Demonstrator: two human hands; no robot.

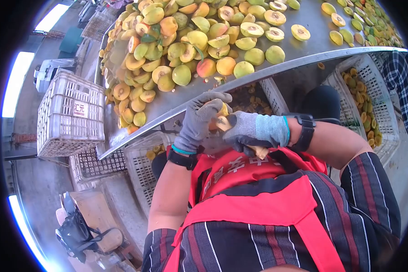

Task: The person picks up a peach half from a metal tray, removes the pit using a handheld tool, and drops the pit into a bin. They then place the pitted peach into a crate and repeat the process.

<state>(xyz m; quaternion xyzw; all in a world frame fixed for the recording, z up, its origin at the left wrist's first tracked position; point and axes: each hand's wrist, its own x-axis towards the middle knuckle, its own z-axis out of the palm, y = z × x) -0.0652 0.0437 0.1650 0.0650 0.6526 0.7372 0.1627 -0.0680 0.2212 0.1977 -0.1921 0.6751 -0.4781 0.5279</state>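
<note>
My left hand, in a grey glove with a teal cuff, is closed around a yellow peach half just in front of the table edge. My right hand, in a matching glove, is wrapped round a wooden-handled tool. The handle's butt sticks out below the fist, and its other end points at the fruit. The tool's working tip is hidden by the peach and my left fingers. Both hands are close together above the red apron.
A metal table carries a big heap of halved peaches, with more at the far right. White crates of fruit pieces stand below, one crate left, another right. A stacked white crate stands beside the table's left end.
</note>
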